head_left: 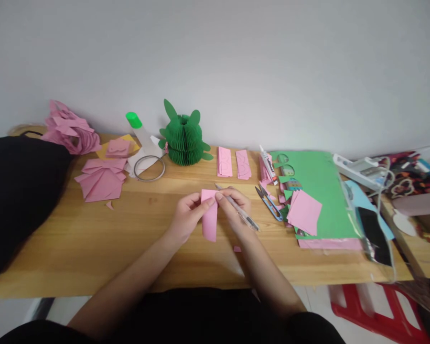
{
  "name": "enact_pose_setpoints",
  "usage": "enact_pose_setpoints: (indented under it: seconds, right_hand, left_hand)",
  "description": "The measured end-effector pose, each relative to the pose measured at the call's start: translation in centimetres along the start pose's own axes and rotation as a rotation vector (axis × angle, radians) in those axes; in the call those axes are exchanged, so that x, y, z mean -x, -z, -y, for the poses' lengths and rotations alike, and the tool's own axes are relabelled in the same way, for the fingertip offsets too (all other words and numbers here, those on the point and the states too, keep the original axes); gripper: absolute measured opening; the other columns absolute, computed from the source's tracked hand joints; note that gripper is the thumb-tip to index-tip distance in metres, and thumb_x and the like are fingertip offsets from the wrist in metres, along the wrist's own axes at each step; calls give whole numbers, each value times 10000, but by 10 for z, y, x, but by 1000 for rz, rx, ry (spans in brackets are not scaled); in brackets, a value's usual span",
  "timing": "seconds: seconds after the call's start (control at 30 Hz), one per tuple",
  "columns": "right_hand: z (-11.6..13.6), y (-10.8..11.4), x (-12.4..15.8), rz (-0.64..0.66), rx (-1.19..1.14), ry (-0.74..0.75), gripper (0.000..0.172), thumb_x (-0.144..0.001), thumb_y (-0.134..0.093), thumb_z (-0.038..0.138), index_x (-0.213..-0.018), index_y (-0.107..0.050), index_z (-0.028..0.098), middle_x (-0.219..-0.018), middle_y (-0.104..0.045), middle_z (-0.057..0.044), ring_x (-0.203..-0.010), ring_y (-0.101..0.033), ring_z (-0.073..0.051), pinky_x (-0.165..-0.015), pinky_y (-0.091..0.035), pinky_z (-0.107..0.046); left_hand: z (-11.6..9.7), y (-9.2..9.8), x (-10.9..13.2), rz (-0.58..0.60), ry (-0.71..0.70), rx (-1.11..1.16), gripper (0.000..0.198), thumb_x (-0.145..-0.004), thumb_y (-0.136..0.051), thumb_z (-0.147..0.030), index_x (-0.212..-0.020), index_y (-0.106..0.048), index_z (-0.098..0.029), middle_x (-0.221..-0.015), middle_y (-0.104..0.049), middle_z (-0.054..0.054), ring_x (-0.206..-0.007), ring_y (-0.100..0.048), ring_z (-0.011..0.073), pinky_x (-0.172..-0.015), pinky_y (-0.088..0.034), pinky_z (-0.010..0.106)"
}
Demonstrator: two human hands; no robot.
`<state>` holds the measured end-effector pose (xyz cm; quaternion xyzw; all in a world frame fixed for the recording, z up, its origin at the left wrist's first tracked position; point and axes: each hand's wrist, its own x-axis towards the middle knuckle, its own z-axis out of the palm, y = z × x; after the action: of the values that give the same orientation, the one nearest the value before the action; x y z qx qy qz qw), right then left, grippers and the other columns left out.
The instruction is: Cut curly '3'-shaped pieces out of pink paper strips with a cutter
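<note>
A bare, pale grey wall (236, 62) behind a long, light-brown wooden table (129, 258).
From my end of the camera feed, I see the smooth, plain wall filling the whole upper part of the view, with the table's back edge running along its foot; the tabletop shows streaked, lengthwise grain and a soft sheen near the front. At the right, I make out a second light-brown wooden surface (426, 260) past a dark strip. Below it sits a red plastic seat with slot-like openings (358, 315), stool or chair I cannot tell, on a whitish floor (313, 298) with thin lines. The light is soft and diffuse.
</note>
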<state>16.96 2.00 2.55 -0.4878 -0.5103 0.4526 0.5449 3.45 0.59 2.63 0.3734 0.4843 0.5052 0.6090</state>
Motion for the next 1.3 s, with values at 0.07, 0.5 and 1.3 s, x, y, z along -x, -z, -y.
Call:
enact_pose_setpoints:
  seconds: [0.07,0.5,1.3]
  right_hand:
    - [0,-1,-1,-30,-20,-58,168,-719,-719,370,-658,-695,216,-629,-616,15,-599,-553,-137,-608,-456,-279]
    - [5,3,-7,-250,-68,-195,299,-640,-717,469,-581,-577,211,-541,-525,33,-552,-438,-117,-560,-410,-261]
    - [-2,4,-5,-261,55,-26,233,-728,-700,435,-666,-656,214,-644,-642,-8,-661,-582,-171,-687,-488,-314]
  left_hand:
    - [1,0,-1,-23,1,-15,356,-646,-833,-493,-704,-724,-159,-645,-650,10,-612,-552,137,-556,-430,242]
    - [4,0,-4,-66,8,-85,332,-644,-818,-474,-680,-713,-161,-667,-674,15,-619,-579,137,-586,-494,248]
    - [-2,5,-7,-38,-22,-167,290,-716,-733,-452,-708,-692,-165,-685,-678,18,-617,-577,140,-563,-451,233]
